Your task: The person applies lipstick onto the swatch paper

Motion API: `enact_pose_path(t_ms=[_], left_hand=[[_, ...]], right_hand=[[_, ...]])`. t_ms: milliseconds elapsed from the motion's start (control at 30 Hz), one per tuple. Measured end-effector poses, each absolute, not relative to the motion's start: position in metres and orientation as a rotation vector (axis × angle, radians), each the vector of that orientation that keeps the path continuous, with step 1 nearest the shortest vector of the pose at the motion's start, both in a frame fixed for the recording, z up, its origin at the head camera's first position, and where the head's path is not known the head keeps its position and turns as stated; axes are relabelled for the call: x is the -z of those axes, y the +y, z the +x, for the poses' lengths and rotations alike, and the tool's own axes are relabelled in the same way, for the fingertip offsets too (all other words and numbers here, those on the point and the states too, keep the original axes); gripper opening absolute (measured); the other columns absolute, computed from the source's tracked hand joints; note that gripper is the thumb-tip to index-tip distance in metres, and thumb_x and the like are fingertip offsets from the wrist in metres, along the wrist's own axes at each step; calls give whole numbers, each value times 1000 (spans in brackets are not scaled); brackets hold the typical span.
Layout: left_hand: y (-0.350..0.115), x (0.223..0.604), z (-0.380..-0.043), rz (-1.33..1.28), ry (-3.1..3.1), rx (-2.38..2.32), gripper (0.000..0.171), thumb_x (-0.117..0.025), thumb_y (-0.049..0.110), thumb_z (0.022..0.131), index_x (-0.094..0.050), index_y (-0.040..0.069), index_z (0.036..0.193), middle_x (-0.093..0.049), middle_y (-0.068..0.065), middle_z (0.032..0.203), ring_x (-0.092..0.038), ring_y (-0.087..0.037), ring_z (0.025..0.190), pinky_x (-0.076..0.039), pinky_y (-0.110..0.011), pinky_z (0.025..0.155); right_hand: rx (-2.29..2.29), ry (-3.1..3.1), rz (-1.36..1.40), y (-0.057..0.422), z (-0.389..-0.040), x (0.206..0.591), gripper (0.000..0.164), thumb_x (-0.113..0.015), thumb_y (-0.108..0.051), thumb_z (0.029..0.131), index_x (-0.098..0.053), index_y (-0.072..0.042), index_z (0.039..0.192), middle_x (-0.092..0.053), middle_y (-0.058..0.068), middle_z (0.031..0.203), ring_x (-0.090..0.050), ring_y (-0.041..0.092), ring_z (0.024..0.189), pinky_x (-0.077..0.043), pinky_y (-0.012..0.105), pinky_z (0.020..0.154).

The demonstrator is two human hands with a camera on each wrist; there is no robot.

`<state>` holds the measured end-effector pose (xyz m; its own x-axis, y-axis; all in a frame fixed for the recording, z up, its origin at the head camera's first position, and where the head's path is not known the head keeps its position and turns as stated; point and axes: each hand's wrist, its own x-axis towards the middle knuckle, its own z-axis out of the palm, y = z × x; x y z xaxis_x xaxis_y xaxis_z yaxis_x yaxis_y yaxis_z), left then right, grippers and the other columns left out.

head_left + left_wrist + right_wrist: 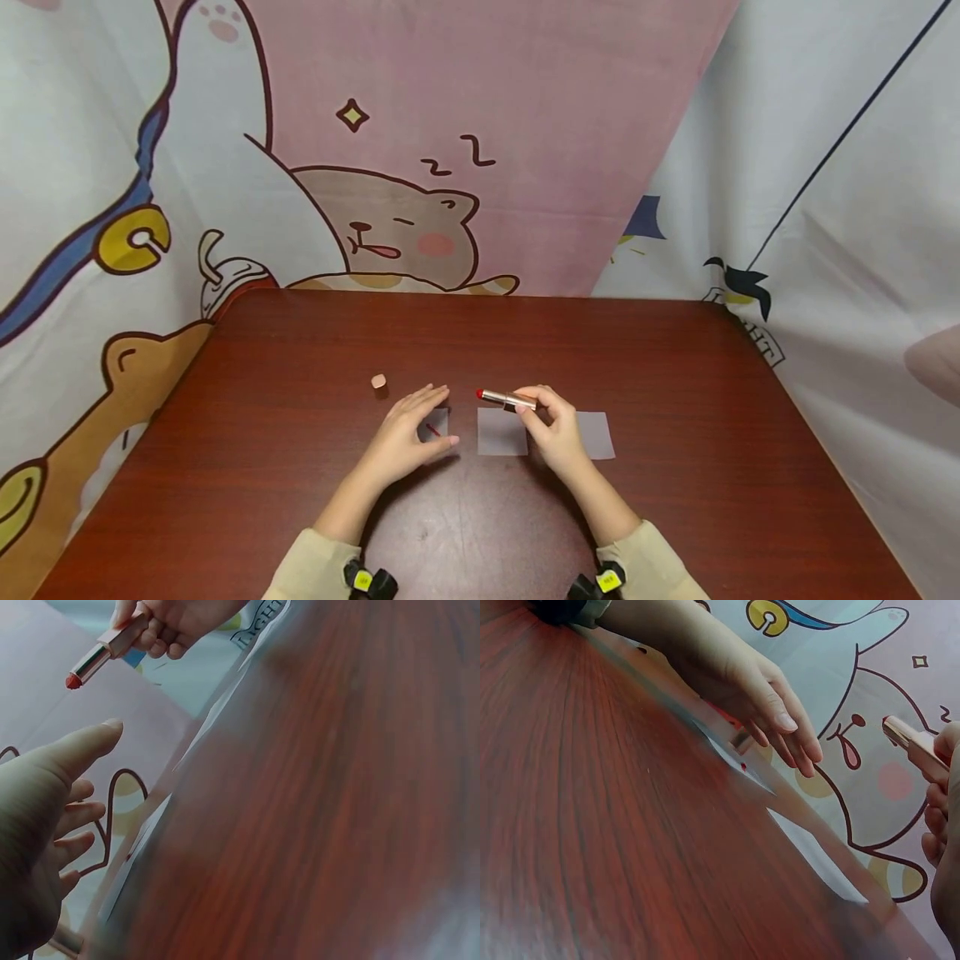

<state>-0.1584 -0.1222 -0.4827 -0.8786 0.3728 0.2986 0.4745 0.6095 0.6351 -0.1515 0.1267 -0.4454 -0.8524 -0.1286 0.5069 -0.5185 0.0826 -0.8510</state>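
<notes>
My right hand (pixel 555 429) holds an uncapped lipstick (pixel 506 400) between thumb and fingers, its red tip pointing left, above the middle white paper (pixel 501 433). Both wrist views show the lipstick (pixel 109 646) raised off the table. Fingers extended and thumb apart, my left hand (pixel 408 433) hovers by the left paper (pixel 441 419) and hides part of it. A short red streak (pixel 432 430) marks that paper. Beyond the left hand stands the lipstick cap (pixel 379 382). A third paper (pixel 596 435) lies partly behind the right hand.
The papers lie in a row on a dark red-brown wooden table (pixel 300 350). Behind its far edge hangs a cartoon-printed cloth (pixel 525 208). Another person's body part, blurred, shows at the far right edge in the head view.
</notes>
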Motion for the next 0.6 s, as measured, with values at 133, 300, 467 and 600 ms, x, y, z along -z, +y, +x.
enact_pose_path(t_ms=[133, 300, 467, 600], left_hand=[[-112, 482, -160, -741, -2718, 1103, 73, -79, 37, 78, -51, 7, 139, -48, -6, 142, -35, -25, 136, -23, -50, 110], [-99, 481, -163, -800, -2716, 1073, 74, -78, 38, 78, -51, 6, 138, -48, -9, 142, -35, -26, 136, -23, -53, 109], [-87, 481, -166, -850, -2753, 1024, 75, -76, 42, 79, -49, 5, 139, -46, -8, 143, -33, -27, 137, -23, -52, 110], [-79, 481, -168, -894, -2779, 991, 76, -74, 43, 80, -47, 5, 140, -44, -9, 145, -32, -29, 137, -23, -52, 110]], right_hand=[[-1810, -2060, 631, 134, -151, 446, 15, -58, 18, 82, -63, 15, 95, -60, 23, 85, -54, 6, 75, -45, 15, 61], [-1792, -2035, 627, 141, -151, 448, 16, -58, 20, 81, -62, 16, 95, -60, 25, 85, -54, 8, 78, -44, 16, 65], [-1772, -2032, 622, 149, -150, 449, 16, -57, 20, 81, -62, 16, 95, -60, 21, 82, -51, 9, 77, -42, 18, 67], [-1746, -2049, 602, 156, -149, 449, 16, -57, 19, 81, -63, 15, 95, -59, 17, 80, -49, 9, 75, -41, 19, 64]])
